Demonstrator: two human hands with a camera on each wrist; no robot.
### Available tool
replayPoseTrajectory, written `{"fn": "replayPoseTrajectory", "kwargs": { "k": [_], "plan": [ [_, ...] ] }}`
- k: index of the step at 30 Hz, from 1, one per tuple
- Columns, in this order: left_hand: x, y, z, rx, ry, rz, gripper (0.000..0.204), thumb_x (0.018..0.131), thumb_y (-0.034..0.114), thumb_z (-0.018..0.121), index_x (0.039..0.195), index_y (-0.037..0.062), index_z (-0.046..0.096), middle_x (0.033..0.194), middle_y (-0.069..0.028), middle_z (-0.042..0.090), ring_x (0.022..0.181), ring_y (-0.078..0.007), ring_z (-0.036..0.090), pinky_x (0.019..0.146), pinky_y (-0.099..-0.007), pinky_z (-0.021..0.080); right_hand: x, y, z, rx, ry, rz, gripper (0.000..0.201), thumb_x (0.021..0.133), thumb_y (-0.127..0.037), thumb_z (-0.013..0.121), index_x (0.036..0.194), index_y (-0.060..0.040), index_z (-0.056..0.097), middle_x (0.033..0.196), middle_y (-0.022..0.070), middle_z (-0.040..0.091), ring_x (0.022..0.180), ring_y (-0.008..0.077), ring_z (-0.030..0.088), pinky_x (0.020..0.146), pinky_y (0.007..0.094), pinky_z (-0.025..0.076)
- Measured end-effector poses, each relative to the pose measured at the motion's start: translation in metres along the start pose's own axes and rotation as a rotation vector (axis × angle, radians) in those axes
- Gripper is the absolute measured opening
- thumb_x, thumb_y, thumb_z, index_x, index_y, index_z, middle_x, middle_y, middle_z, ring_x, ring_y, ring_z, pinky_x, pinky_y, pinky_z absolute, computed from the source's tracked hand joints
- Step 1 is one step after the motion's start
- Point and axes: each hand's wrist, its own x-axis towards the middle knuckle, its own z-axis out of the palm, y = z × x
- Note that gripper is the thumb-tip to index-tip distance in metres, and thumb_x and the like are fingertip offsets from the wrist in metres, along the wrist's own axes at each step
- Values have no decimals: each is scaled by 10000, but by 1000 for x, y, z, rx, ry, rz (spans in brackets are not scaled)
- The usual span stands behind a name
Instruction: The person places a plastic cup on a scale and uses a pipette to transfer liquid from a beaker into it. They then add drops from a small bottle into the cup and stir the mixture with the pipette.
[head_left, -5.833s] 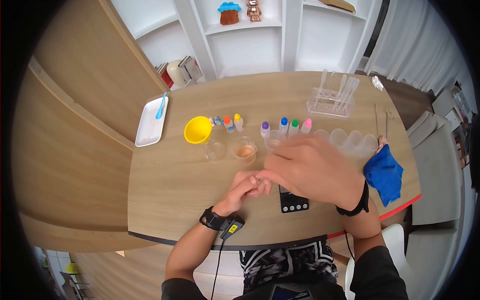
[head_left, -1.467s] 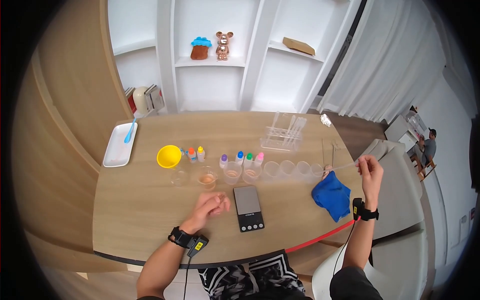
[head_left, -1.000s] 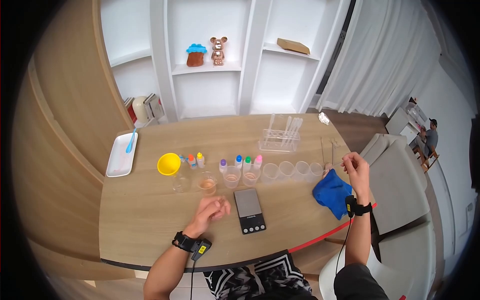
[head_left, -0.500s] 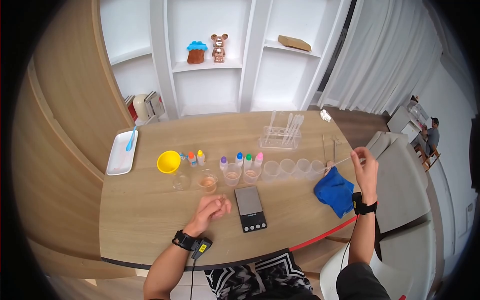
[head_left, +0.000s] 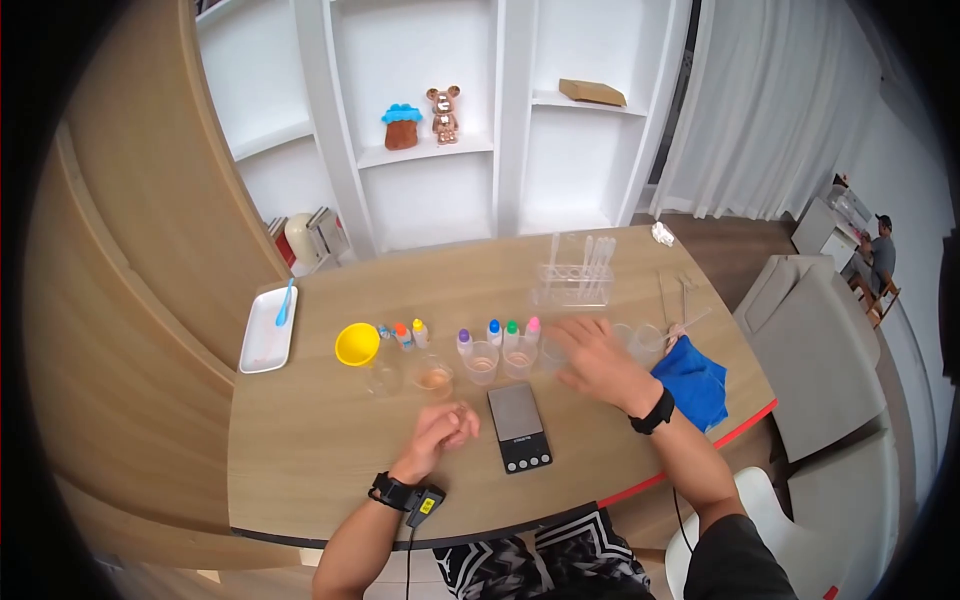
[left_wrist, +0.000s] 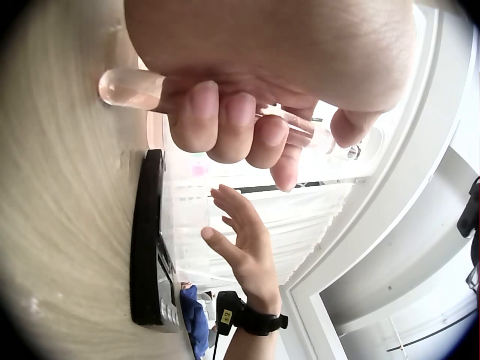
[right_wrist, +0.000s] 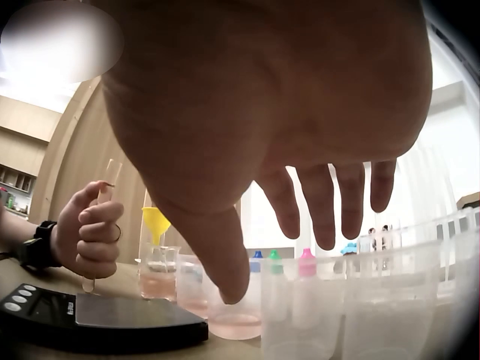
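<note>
My left hand (head_left: pixel 438 436) grips a test tube (left_wrist: pixel 129 88) with pale pinkish liquid in its rounded end. In the right wrist view the tube stands upright, its open top above the thumb. My right hand (head_left: pixel 602 368) has its fingers spread and reaches over the row of clear plastic cups (right_wrist: pixel 304 315), hiding some of them in the head view. Two cups, one of them this cup (head_left: pixel 482 364), hold a little pinkish liquid. Left of them is a beaker (head_left: pixel 434 376) of similar liquid. A black digital scale (head_left: pixel 516 410) lies between my hands.
Dropper bottles with coloured caps (head_left: pixel 494 332) stand behind the cups. A yellow funnel (head_left: pixel 357 344) sits on a clear flask to the left. Farther back are a clear rack (head_left: pixel 575 288) with pipettes and a white tray (head_left: pixel 268 335). A blue cloth (head_left: pixel 692 382) lies right.
My right hand has let go of a thin clear pipette at the table's right side and moved left over the cups, its fingers spread. My left hand keeps holding the test tube.
</note>
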Motion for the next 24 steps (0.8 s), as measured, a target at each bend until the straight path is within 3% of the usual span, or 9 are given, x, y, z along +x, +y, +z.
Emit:
{"fn": "replayPoseTrajectory", "kwargs": {
  "k": [6,11,15,20,24],
  "plan": [
    [0,-2,0,-2,-19,2,496,1057,452,512,823,16,529,679,-2,421,673,-98,424,580,-272,287,-1,15,19,45,-20,-1,652,767,-68,816,1376,-29,584,1319,146,617,1284,340,542,1115,457,375],
    [0,-2,0,8,-26,14,465,1070,426,498,778,68,442,689,-2,397,807,-165,506,628,-285,306,-3,-1,-18,167,44,90,591,765,-78,834,1326,-93,647,1305,145,652,1254,362,569,1088,455,425],
    [0,0,-1,26,-39,23,431,1075,391,488,790,70,451,695,0,388,809,-168,506,634,-285,307,-1,-30,-40,385,-5,65,587,761,-85,847,1316,-79,655,1323,157,626,1236,376,584,1059,448,468],
    [0,4,2,-1,-17,46,382,1070,363,503,842,58,477,712,2,396,744,-125,454,622,-270,295,6,-47,-6,575,-156,-49,614,784,-46,799,1373,-70,627,1345,151,612,1233,381,595,1060,439,496],
    [0,12,9,28,60,31,460,1017,425,547,790,27,502,745,-57,509,613,-92,360,558,-271,270,10,-44,11,640,-223,-71,627,801,-36,766,1405,-67,602,1375,149,600,1246,390,589,1074,443,490]
  ]
}}
